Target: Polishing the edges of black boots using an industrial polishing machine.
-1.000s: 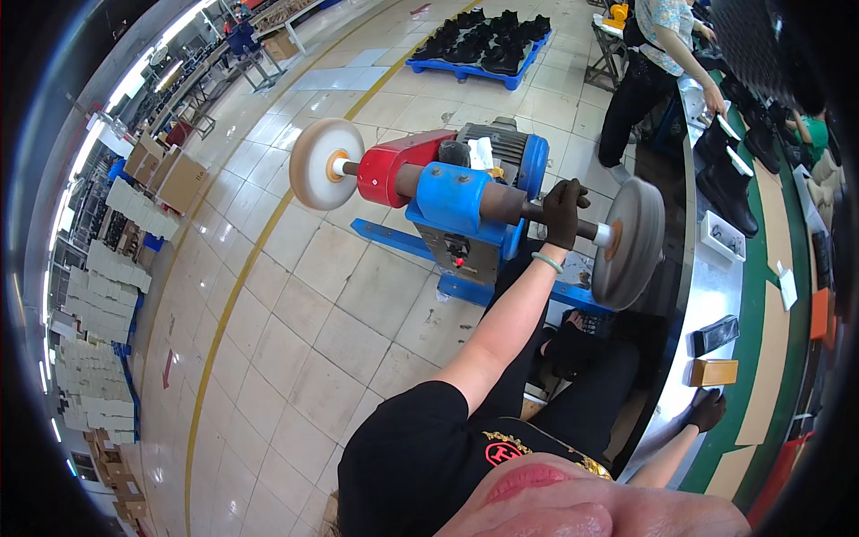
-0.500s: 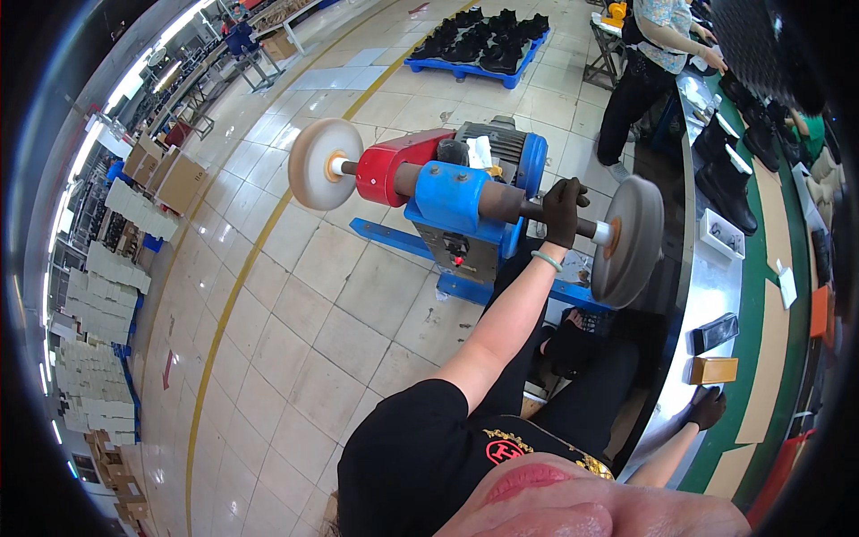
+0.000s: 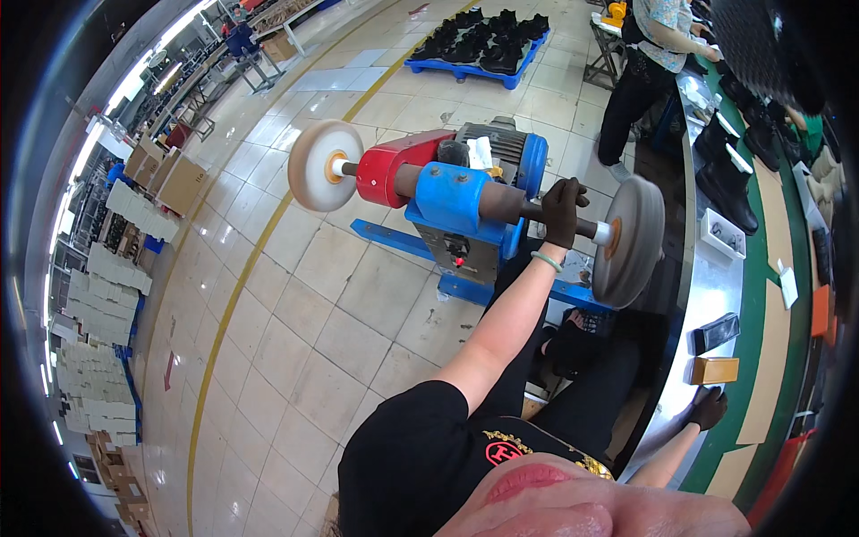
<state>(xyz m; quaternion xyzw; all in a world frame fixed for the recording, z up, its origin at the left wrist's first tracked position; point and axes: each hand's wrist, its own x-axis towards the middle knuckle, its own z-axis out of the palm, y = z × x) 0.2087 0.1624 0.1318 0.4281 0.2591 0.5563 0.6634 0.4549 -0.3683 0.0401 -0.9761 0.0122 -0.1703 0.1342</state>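
We see the gloved left hand wrapped around the shaft mid-frame, beside the grey wheel. Right hand, lower right, half hidden; grip unclear.

A buffing machine stands on the floor in front of the person, its shaft running left to right with one wheel at the left end and another wheel at the right. The left hand rests on the shaft just left of the right wheel. The right hand lies on the surface to the right — beside a small box. Behind the machine sits a pallet of shoes; another person stands at the surface's far end.
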